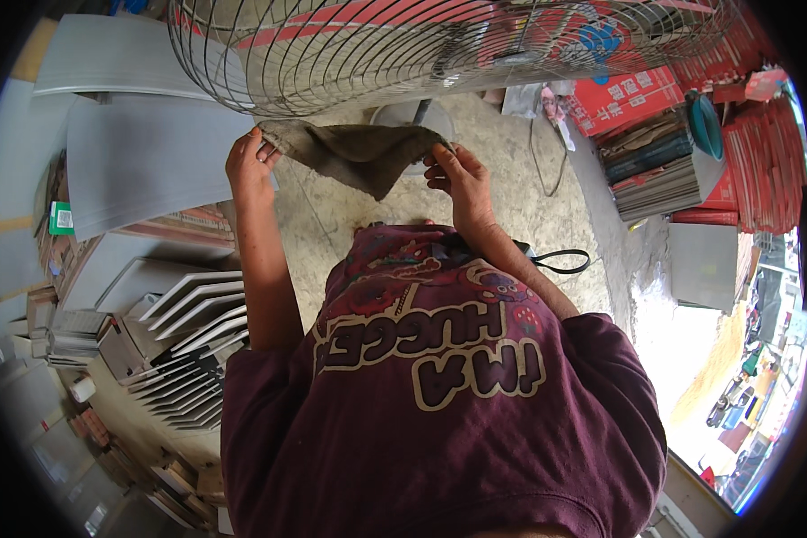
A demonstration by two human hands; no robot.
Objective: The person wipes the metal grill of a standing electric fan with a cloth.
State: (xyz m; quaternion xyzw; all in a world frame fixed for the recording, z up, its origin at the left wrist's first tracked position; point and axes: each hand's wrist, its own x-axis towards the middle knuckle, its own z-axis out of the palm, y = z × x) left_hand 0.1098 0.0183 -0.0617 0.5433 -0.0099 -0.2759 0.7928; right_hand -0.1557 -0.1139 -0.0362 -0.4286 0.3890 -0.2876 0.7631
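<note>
A dark grey-brown cloth rag (359, 154) is stretched out between my two hands, its middle sagging to a point. My left hand (254, 161) pinches the rag's upper left corner between thumb and fingers. At the other end, my right hand (458, 176) grips the right corner, thumb on top and fingers curled below. Just beyond the rag stands a large fan with a round wire cage (457, 67). Part of the fan's round base (432, 119) shows behind the cloth; the rest is hidden.
Large grey panels (143, 157) stand at the left, close to my left hand. Below them is a rack of upright tiles or boards (188, 368). At the right are stacked red cartons (762, 170) and tiles with a teal bowl (706, 127) on top. A cord loop (547, 170) lies on the floor.
</note>
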